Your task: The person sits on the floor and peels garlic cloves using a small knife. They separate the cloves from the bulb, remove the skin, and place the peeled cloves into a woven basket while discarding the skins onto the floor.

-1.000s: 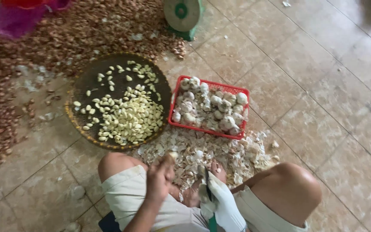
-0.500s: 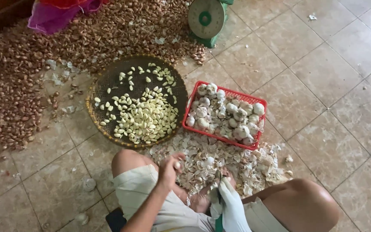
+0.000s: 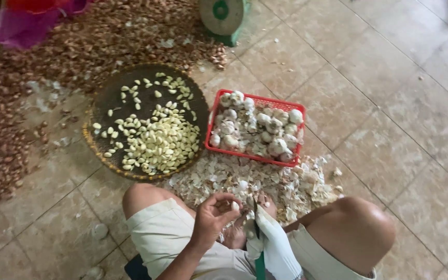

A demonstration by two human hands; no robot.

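My bare left hand (image 3: 214,213) pinches a small garlic clove (image 3: 235,206) between its fingertips, just above my knees. My right hand (image 3: 271,238), in a white glove, grips a knife (image 3: 258,233) with a green handle and the blade pointing up, right beside the clove. In front of my feet lies a heap of papery garlic skins (image 3: 245,181). Beyond it a red plastic basket (image 3: 257,158) holds several whole garlic bulbs. To its left a round woven tray (image 3: 95,145) carries a pile of peeled cloves (image 3: 162,142).
A wide spread of brownish unpeeled cloves (image 3: 79,46) covers the tiled floor at the far left and back. A green weighing scale (image 3: 223,18) stands at the back. Pink and red cloth (image 3: 27,21) lies in the top left corner. Bare tiles (image 3: 400,103) stretch to the right.
My left hand has come in from over the skin heap toward the gloved right hand and the knife, now pinching a clove. The view has shifted slightly.
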